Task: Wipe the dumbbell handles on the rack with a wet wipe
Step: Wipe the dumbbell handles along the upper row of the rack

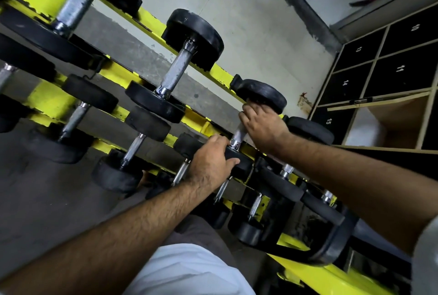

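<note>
The right hand (263,126) curls round the dumbbell (239,134) handle, which slants toward the wall; the left hand (211,162) grips its near end.

A pale concrete wall (248,22) with a rust-coloured stain near its right end meets a rough grey pillar (308,17). To the right stand wooden cubbies (384,95), some with black doors numbered 10 to 15, others open. The floor (35,195) is dull grey; light is dim and even.
</note>
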